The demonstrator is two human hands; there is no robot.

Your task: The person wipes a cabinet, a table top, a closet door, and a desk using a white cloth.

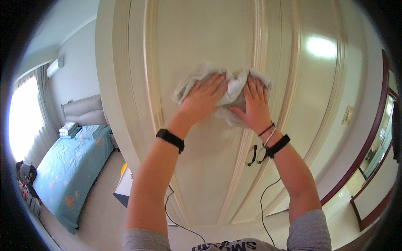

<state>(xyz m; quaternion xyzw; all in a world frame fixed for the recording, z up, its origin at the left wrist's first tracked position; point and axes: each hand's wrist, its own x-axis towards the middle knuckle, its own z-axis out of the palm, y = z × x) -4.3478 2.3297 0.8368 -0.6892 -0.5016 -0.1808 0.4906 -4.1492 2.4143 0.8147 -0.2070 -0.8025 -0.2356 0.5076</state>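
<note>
Both palms lie flat on a crumpled white cloth (236, 87), which is pressed against a cream panelled wardrobe door (201, 34). My left hand (203, 98) covers the cloth's left part, its fingers pointing up and to the right. Over the right part, next to the door's raised vertical moulding (260, 34), my right hand (256, 105) holds the cloth with fingers upward and thumb out to the left. The cloth's edges look blurred, and its middle bunches up between the hands. Below my right hand are two dark door handles (252, 156), one partly hidden by a wristband.
A bed (72, 160) with a blue cover stands at the left, near a bright curtained window (26, 116). A white box-like object (124, 182) is beside the wardrobe. Dark cables (262, 200) hang near my body. A wall switch (348, 115) and dark-red door frame (355, 166) are rightward.
</note>
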